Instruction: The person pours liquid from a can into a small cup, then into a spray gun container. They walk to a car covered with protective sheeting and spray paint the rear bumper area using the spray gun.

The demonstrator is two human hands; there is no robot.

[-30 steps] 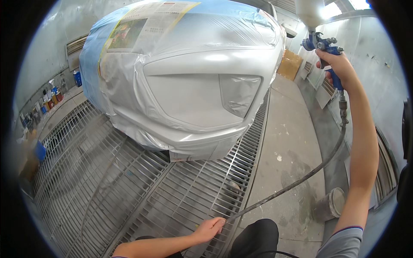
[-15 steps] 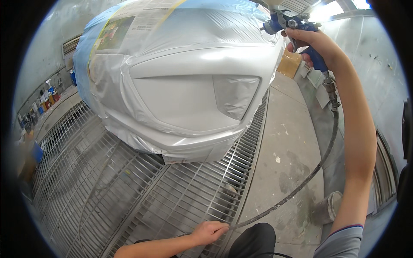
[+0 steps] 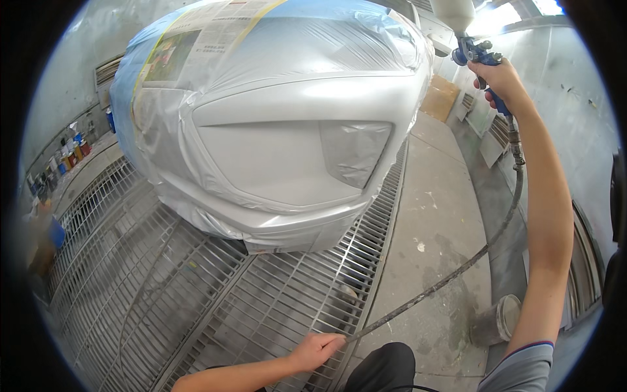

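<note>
My right hand (image 3: 499, 77), raised at the upper right, is closed round the handle of a blue spray gun (image 3: 475, 55). A pale paint cup (image 3: 455, 14) sits on top of the gun, partly cut off by the frame's edge. From the handle a dark air hose (image 3: 450, 279) curves down to my left hand (image 3: 315, 353), whose fingers are wrapped round it low in the middle. In front stands a car body with a silver-grey bumper (image 3: 274, 153), wrapped about with clear film, blue masking (image 3: 127, 81) and newspaper (image 3: 196, 49). The gun is apart from the car, to its right.
Metal floor grating (image 3: 215, 300) lies under and before the car, with concrete floor (image 3: 431, 215) to the right. A paint-stained bucket (image 3: 496, 320) stands by the right wall. Several bottles and cans (image 3: 75, 150) line the left ledge. A brown cardboard piece (image 3: 439, 98) is behind.
My right hand has carried the spray gun to the right and slightly down, away from the car's upper edge. The hose is pulled straighter. My left hand has stayed nearly still.
</note>
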